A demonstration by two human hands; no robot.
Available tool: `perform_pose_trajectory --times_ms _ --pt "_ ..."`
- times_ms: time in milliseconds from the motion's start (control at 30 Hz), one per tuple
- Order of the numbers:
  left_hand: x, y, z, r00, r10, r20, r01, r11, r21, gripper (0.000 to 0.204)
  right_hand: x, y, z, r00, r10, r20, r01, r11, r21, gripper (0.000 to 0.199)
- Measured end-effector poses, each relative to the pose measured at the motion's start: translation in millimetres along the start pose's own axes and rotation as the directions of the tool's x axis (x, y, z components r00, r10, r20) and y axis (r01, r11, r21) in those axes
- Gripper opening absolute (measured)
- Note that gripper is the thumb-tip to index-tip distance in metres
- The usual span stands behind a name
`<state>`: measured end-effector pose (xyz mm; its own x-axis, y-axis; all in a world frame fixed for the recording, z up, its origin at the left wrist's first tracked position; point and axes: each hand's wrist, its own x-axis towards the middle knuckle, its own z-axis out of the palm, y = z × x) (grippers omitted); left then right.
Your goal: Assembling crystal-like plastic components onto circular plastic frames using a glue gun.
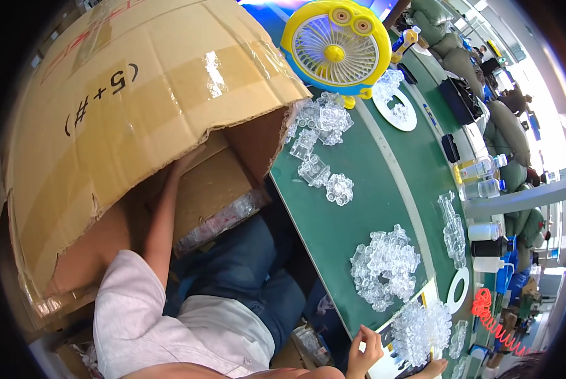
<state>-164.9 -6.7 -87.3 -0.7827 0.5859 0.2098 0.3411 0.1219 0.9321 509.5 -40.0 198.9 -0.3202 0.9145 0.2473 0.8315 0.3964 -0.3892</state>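
Observation:
My left hand (pixel 185 158) reaches deep into the open side of a large cardboard box (pixel 163 82). The box's torn edge and shadow hide its fingers. Low in the view, by the table edge, my right hand (pixel 365 351) is raised with loosely bent fingers apart and nothing visible in them. Just right of it, clear plastic pieces (pixel 415 331) lie heaped over a white board. Another hand (pixel 433 368) touches near that heap at the lower rim; whose it is, I cannot tell. Inside the large box is a smaller carton (pixel 210 196) with a clear-wrapped side.
On the green table (pixel 333 234) lie more clear pieces (pixel 384 268), a farther cluster (pixel 324 120), a white ring (pixel 458 290) and a white plate (pixel 396 110). A yellow fan (pixel 334 50) stands at the back. Bottles (pixel 485 188) and a red coiled hose (pixel 494 322) line the far side.

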Motion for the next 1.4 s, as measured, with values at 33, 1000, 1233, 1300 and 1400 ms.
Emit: perform_pose_trajectory --times_ms 33,1000,1233,1300,1400 --pt "-25.0 20.4 39.1 0.991 -0.043 0.126 0.033 0.996 0.081 0.037 -2.7 1.9 -3.8 0.998 0.057 -0.010 -0.057 0.998 -0.030 0.016" --pt "-147.0 423.5 202.0 0.448 0.742 0.499 -0.846 0.533 -0.034 0.039 -18.8 5.4 -6.1 0.983 0.109 -0.145 -0.088 0.986 0.141 0.015" --pt "-101.4 398.1 308.9 0.348 0.516 0.783 -0.922 0.338 0.187 0.052 -25.1 11.3 -11.8 0.976 0.116 -0.185 -0.092 0.987 0.130 0.015" --pt "-97.0 391.7 314.9 0.307 0.350 0.885 -0.939 0.263 0.221 0.065 -26.4 13.0 -11.1 0.977 0.110 -0.185 -0.085 0.987 0.139 0.015" --pt "-92.4 378.9 317.9 0.276 0.389 0.879 -0.950 0.249 0.189 0.065 -17.8 3.5 -15.0 0.978 0.099 -0.182 -0.071 0.985 0.156 0.016"
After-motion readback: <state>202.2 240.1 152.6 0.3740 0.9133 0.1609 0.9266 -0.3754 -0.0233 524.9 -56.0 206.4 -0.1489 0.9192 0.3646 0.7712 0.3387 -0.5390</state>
